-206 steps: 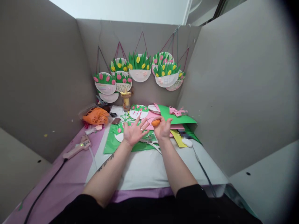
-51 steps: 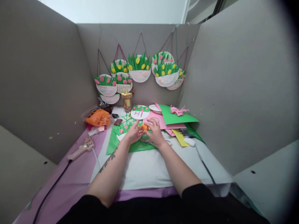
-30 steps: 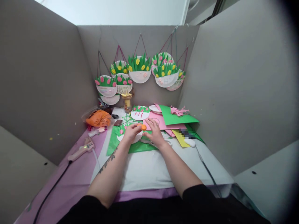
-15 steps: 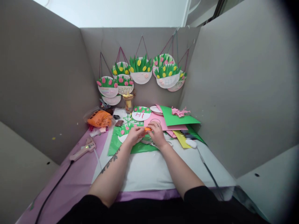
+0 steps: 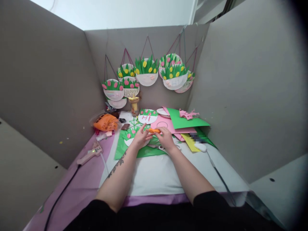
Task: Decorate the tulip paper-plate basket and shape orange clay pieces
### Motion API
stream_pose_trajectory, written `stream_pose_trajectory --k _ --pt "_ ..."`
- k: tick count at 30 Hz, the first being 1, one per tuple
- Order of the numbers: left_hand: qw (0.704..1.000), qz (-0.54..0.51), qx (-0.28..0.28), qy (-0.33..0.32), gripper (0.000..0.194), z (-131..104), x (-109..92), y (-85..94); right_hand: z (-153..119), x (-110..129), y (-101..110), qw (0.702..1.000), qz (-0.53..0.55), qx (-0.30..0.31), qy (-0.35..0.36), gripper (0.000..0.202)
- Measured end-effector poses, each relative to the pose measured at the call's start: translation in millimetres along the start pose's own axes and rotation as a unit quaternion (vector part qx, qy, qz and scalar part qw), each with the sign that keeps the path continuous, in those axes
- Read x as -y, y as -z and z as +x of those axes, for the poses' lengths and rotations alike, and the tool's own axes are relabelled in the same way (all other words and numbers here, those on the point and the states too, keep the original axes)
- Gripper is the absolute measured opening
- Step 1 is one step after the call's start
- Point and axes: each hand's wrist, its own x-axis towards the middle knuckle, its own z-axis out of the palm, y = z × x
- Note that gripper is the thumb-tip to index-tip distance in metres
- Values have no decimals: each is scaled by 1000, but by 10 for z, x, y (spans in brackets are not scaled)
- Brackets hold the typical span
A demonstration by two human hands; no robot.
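Note:
A small, elongated orange thing (image 5: 154, 130), too small to name, is pinched at its right end by my right hand (image 5: 165, 138). My left hand (image 5: 141, 137) is at its left end with fingers apart; whether they touch it I cannot tell. Under my hands lies a paper-plate flower basket (image 5: 129, 141) with green paper grass and pink tulips, on a green sheet (image 5: 120, 152). Scissors (image 5: 161, 148) lie partly hidden beside my right hand. Beyond them rests another paper-plate basket (image 5: 147, 119) marked "Hi".
A glue gun (image 5: 90, 154) with a lit light lies at left, its black cord running forward. Behind it is a bag of orange material (image 5: 106, 123). Coloured paper sheets (image 5: 190, 120) are stacked at right, near a white corded device (image 5: 201, 147). Several plate baskets (image 5: 147, 79) hang at the back.
My left fingers have opened and spread from the orange thing, which they gripped before. My right hand still holds it. The whole view has shifted slightly.

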Motion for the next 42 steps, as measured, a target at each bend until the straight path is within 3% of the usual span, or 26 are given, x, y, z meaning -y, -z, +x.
stream_pose_trajectory --k 4,7,9,14,18,20,23,28,34,38,42 --pt "999 53 8 -7 42 21 -15 5 8 15 18 1000 9 15 19 20" --pt "994 79 -41 -69 36 39 -42 16 3 22 7 1000 21 19 -5 55" --pt "989 91 -62 -94 37 44 -54 25 -5 25 -7 998 53 33 -26 65" --pt "991 104 -26 -77 39 21 -35 17 -7 32 -21 994 86 34 -55 28" --pt "994 98 -26 -44 55 -22 -36 -24 8 21 7 996 70 4 -54 17" --pt "994 100 -21 -33 61 -31 -45 -35 8 20 19 997 70 -10 -40 16" --pt "991 121 -22 -43 52 -13 -50 -23 -4 36 10 996 83 -17 -33 21" --pt "980 144 -67 -119 41 32 -52 27 -24 49 -65 977 179 5 -119 62" --pt "986 144 -21 -80 50 21 -27 14 2 -7 -49 969 165 -74 -166 24" --pt "992 104 15 -63 53 23 0 15 11 19 -15 961 204 -38 -185 37" --pt "989 125 -10 -73 64 7 -25 13 -3 86 -43 952 254 18 -168 50"
